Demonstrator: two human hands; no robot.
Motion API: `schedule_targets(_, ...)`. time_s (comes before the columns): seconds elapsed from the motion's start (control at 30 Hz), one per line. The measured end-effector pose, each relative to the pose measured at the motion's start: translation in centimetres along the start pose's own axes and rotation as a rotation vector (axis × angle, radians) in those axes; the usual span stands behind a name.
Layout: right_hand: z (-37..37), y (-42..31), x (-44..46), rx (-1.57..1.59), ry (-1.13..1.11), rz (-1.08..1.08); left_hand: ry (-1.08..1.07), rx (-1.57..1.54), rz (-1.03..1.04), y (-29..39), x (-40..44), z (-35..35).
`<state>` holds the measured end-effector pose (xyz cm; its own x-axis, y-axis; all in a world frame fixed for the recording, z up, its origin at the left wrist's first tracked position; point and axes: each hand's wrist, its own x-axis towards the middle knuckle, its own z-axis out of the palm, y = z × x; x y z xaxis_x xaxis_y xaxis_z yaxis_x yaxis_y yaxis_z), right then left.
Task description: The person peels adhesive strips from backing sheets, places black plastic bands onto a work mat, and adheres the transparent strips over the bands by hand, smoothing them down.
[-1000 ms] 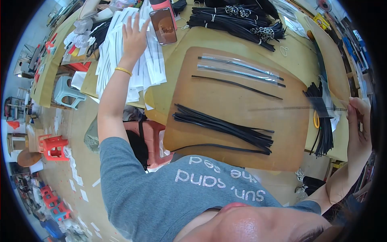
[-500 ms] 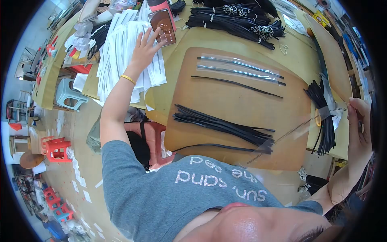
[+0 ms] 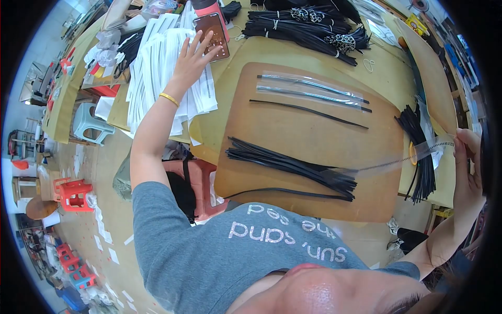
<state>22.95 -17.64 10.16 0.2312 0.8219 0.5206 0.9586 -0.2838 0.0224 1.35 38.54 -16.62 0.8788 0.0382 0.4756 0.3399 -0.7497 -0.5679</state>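
My left hand (image 3: 191, 67), fingers spread, is over the lower part of a lit phone (image 3: 209, 23); whether a fingertip touches it I cannot tell. At the far right my right hand (image 3: 468, 165) pinches the end of a clear strip with a dark toothed line (image 3: 389, 163). This strip stretches left across a brown mat (image 3: 298, 128), its far end over a loose bundle of black strips (image 3: 287, 161). Higher on the mat are a clear sleeve with two dark strips (image 3: 314, 91) and a single black strip (image 3: 311, 110). Another black strip (image 3: 287, 191) lies near the mat's front edge.
White paper strips (image 3: 162, 73) are piled under my left forearm. Tied black bundles (image 3: 303, 34) lie at the back. A taped black bundle (image 3: 426, 180) and orange scissors handle (image 3: 412, 153) are at the right. A pink stool (image 3: 201, 183) stands by the table's front.
My left hand has moved right and down from the white papers to the phone. The clear strip has swung down, then back up, over the mat; my right hand has barely moved.
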Motion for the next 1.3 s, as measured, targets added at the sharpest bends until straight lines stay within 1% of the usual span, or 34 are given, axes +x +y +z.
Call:
schedule_targets(0.03, 0.0, 0.0, 0.1, -0.015, 0.003, -0.022, 0.012, 0.007, -0.005, 0.0, 0.3, 0.0)
schedule_targets(0.13, -0.5, 0.0, 0.1, 0.01, -0.051, 0.033, -0.021, 0.014, -0.015, 0.1, 1.0, 0.1)
schedule_targets(0.23, 0.0, 0.6, -0.2, 0.003, -0.006, -0.022, -0.034, -0.025, -0.017, 0.0, 1.0, 0.2)
schedule_targets(0.33, 0.3, 0.4, -0.4, 0.027, 0.014, -0.016, 0.089, -0.074, 0.034, -0.2, 0.3, 0.4)
schedule_targets(0.43, 0.1, 0.4, -0.6, 0.12, -0.022, 0.086, -0.011, -0.058, 0.091, -0.6, -0.4, 0.4)
schedule_targets(0.57, 0.2, -0.1, -0.1, 0.063, -0.004, 0.039, -0.066, -0.028, 0.082, -0.6, -0.1, 0.2)
schedule_targets(0.63, 0.2, -0.3, 0.3, 0.019, 0.003, -0.01, 0.011, -0.048, 0.077, -0.4, 0.5, 0.3)
schedule_targets(0.67, 0.3, -0.3, 0.3, 0.024, 0.009, 0.0, 0.048, -0.06, 0.076, -0.2, 0.8, 0.3)
schedule_targets(0.77, 0.4, -0.3, 0.2, 0.047, 0.014, 0.023, 0.012, -0.012, 0.063, 0.1, 1.4, 0.3)
schedule_targets(0.93, 0.5, 0.3, -0.1, 0.085, 0.0, 0.075, -0.018, -0.037, 0.086, -0.5, 0.2, 0.2)
schedule_targets(1.07, 0.4, 0.3, 0.1, 0.045, -0.001, 0.014, -0.059, -0.033, 0.061, -0.5, -0.4, 0.3)
schedule_targets(1.13, 0.5, 0.0, 0.6, 0.013, 0.014, -0.055, 0.008, -0.037, 0.084, -0.4, -0.1, 0.5)
schedule_targets(1.17, 0.4, 0.0, 0.6, 0.025, 0.003, -0.041, 0.041, -0.04, 0.095, -0.3, 0.0, 0.7)
schedule_targets(1.23, 0.3, -0.2, 0.5, 0.053, -0.02, -0.014, -0.001, -0.022, 0.087, 0.1, 0.3, 0.9)
schedule_targets(1.3, 0.4, -0.6, 0.5, 0.042, 0.002, -0.007, -0.025, -0.022, 0.079, 0.3, 0.4, 0.9)
